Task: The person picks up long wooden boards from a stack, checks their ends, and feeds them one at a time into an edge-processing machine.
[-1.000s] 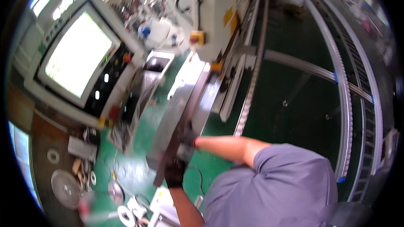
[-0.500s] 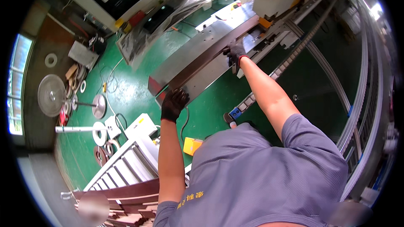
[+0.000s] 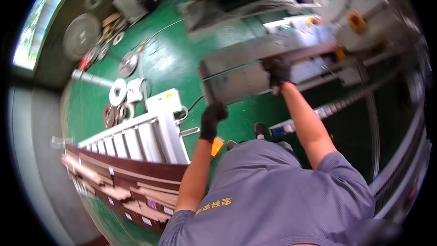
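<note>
A long grey metal machine bed [image 3: 241, 83] lies ahead of me, with a raised metal ledge [image 3: 241, 54] along its far side. My left hand [image 3: 214, 117], in a dark glove, is at the bed's near left corner; its fingers look curled but are blurred, and whether it touches the metal is unclear. My right hand [image 3: 278, 73], in a dark glove with a red cuff, is over the middle of the bed, at the left end of a brown strip [image 3: 312, 52] that runs along the ledge. Motion smears its fingers, so any hold is hidden.
A white slatted roller frame [image 3: 141, 141] and stacked brown boards [image 3: 136, 182] stand at the lower left. A cable chain [image 3: 327, 109] and metal rails run on the right. White box [image 3: 164, 101], rolls of edging [image 3: 117, 92] and cables lie on the green floor.
The view has turned, so the machine sits farther right. My right hand has moved left along the bed; the left has drawn slightly toward me. Less brown shows along the ledge's left part.
</note>
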Available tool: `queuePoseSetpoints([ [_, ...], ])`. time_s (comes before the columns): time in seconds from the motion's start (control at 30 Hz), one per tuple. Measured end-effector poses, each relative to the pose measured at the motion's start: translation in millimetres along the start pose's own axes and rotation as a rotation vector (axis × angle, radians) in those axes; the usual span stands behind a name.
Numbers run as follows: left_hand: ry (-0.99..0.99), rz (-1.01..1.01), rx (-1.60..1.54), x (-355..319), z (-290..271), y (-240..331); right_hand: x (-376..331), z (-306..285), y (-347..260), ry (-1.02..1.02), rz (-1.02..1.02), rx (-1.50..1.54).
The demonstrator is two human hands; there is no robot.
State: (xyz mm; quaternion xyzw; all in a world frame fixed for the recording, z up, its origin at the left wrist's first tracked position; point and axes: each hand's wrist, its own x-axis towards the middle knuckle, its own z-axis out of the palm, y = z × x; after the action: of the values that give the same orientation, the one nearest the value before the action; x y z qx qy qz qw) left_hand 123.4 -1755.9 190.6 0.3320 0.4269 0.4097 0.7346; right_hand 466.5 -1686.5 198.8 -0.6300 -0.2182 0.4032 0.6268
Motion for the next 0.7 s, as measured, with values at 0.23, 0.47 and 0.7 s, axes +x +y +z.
queuePoseSetpoints([
  [0.23,0.323,-0.311,-0.465,-185.6,-109.6,-123.2,83.4,-116.1,27.8,-0.016,-0.864,-1.12],
  [0.47,1.129,-0.267,-0.975,-260.1,-89.6,-173.5,135.8,-163.9,11.8,0.126,0.01,-0.074],
  [0.7,1.279,0.377,-1.341,-244.9,-148.2,-245.1,52.9,-80.5,46.2,-0.126,0.149,0.099],
])
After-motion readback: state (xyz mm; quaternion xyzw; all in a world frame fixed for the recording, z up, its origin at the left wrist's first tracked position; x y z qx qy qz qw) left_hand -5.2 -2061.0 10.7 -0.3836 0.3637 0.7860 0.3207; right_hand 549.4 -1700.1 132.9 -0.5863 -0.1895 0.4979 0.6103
